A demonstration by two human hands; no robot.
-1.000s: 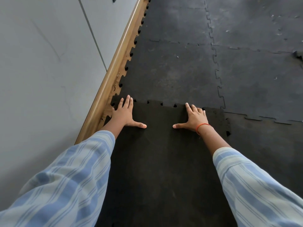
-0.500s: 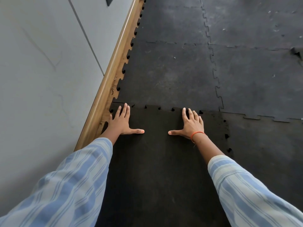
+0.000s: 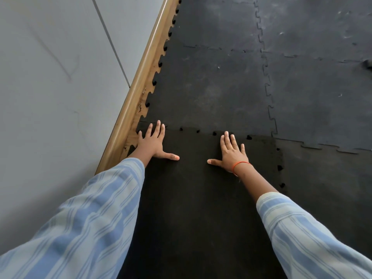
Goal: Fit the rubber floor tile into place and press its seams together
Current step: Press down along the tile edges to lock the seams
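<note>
A dark black rubber floor tile with jigsaw edges lies in front of me, its far edge meeting a greyer laid tile. Small gaps show along that far seam and along the right seam. My left hand lies flat on the tile's far left corner, fingers spread, fingertips at the seam. My right hand, with an orange band at the wrist, lies flat near the far edge, a little right of the middle. Neither hand holds anything.
A wooden skirting board runs along the grey wall on the left, touching the tiles' toothed edges. More grey interlocking tiles cover the floor ahead and to the right. A lifted tile corner shows at the far right.
The far seam has closed up, with the tile lying flatter against the laid tile. Both hands stay flat, the right hand's fingers now more spread and straighter.
</note>
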